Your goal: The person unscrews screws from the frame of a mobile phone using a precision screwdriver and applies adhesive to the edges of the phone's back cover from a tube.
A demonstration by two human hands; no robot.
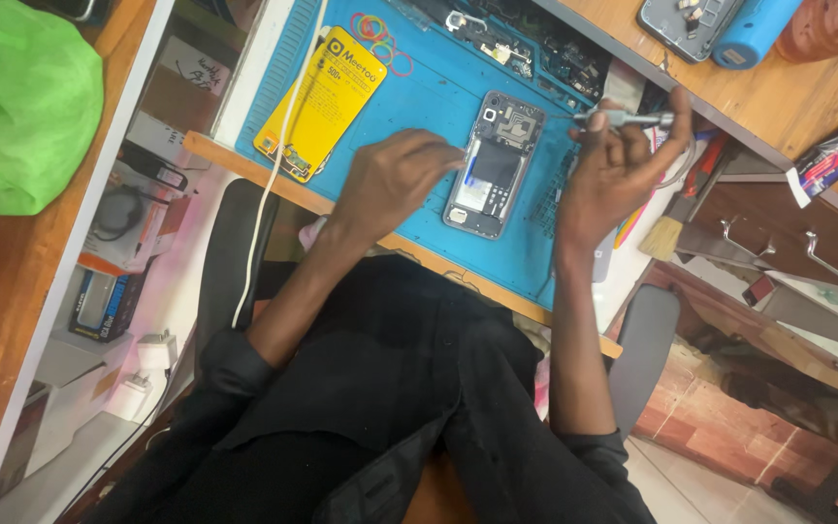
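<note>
An opened smartphone [493, 163] with its back cover off lies on a blue work mat [419, 92]. My left hand [392, 180] rests on the mat at the phone's left edge, fingers curled and touching its side. My right hand [613, 165] is to the right of the phone, closed around a thin metal screwdriver [623, 119] whose tip points left toward the phone's upper part.
A yellow package [327, 97] and coloured rubber bands [380, 34] lie on the mat's left. A white cable [278, 146] crosses it. Also in view: a brush [666, 233], a blue cylinder [754, 29], a green bag [21, 107], drawer handles [797, 247] and chair armrests [230, 252].
</note>
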